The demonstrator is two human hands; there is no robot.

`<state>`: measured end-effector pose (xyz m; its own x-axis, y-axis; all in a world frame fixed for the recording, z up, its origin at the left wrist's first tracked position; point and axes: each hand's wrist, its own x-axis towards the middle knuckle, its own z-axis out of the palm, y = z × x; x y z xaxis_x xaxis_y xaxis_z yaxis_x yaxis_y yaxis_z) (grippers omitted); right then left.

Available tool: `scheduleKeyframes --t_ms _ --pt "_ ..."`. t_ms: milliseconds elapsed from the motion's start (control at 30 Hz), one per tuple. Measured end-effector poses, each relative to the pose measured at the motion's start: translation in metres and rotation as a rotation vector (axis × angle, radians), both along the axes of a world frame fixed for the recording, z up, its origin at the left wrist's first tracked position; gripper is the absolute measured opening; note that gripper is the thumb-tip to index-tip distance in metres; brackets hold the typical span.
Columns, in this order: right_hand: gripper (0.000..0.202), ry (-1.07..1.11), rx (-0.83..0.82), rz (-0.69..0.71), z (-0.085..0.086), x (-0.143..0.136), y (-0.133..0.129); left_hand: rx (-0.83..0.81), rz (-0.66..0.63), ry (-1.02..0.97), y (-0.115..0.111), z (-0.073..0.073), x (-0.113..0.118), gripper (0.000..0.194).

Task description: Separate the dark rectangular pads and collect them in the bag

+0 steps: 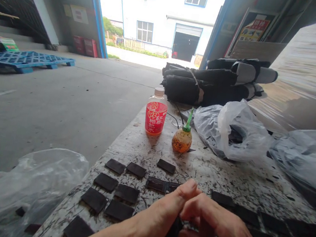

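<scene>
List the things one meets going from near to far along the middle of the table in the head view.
The two hands, left and right, together on a dark piece → flat black rectangular pieces → round orange bottle with green nozzle → red-labelled plastic bottle → black rolled bundles.

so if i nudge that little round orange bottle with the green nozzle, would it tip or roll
The round orange bottle probably rocks more than it slides: its belly is bulbous and its base looks small. If it tips, it would likely roll in a curve, since the green nozzle narrows one end. It looks light, likely plastic.
</scene>
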<state>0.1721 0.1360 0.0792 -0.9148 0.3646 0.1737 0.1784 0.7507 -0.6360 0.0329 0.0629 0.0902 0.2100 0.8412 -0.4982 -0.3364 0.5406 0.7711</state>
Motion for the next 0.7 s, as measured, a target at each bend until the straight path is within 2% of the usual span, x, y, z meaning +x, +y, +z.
scheduleKeyframes --t_ms 100,167,333,467,567,700 --pt "0.027 0.010 0.063 0.055 -0.003 0.001 0.001 -0.165 0.092 -0.160 0.003 -0.003 0.002 0.051" --pt "0.027 -0.036 0.061 0.092 -0.005 0.001 0.001 -0.196 0.160 -0.180 0.004 -0.003 0.004 0.050" --pt "0.024 -0.056 -0.009 0.094 -0.002 0.004 0.000 -0.116 0.025 -0.309 0.004 -0.017 0.005 0.054" --pt "0.017 -0.181 -0.228 -0.059 0.002 0.005 0.003 -0.040 0.037 -0.322 0.003 -0.029 -0.002 0.048" --pt "0.010 -0.263 -0.474 -0.185 0.000 0.005 0.005 -0.068 0.031 -0.171 0.000 -0.027 -0.012 0.049" --pt "0.005 -0.197 -0.687 -0.246 -0.004 0.003 0.004 -0.054 -0.048 -0.044 -0.005 -0.022 -0.018 0.040"
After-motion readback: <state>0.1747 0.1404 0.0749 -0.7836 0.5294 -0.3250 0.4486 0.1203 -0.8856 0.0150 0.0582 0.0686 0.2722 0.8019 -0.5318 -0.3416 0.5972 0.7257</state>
